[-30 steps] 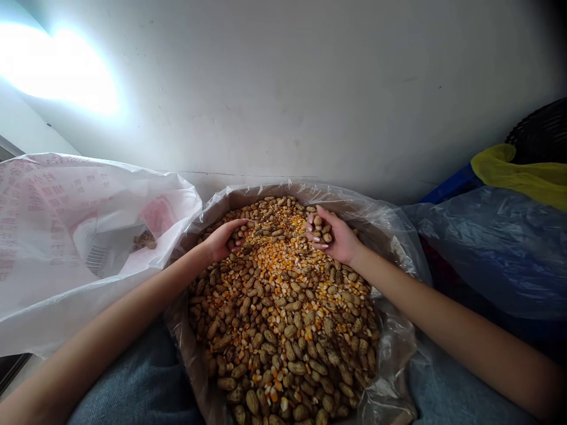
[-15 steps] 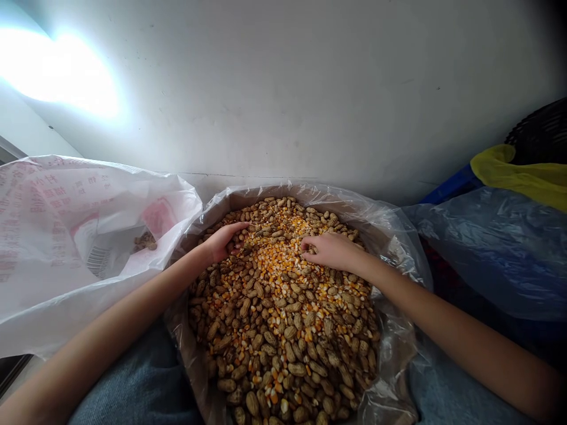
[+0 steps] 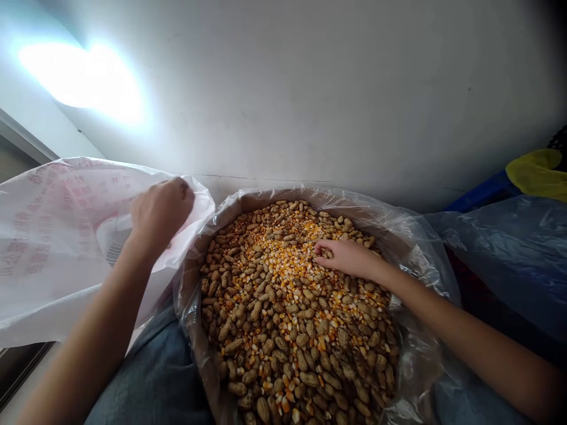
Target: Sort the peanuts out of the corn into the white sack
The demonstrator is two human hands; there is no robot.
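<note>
Peanuts (image 3: 256, 311) seem light, brittle; hold mid-shell. Right hand (image 3: 343, 257) curls around some (left hand (image 3: 160, 213): openness, contents I cannot tell).

Peanuts (image 3: 302, 340) rough; plas. liner (image 3: 419, 366) v. glossy.

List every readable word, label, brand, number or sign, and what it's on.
No text reads clearly enough to quote.
White plastic bag: rows of faint red characters, apparently Chinese, too blurred to read.
Same bag: barcode; any digits by it are too small to read.
The left hand hides part of the bag, so any print behind it can't be checked.
</note>
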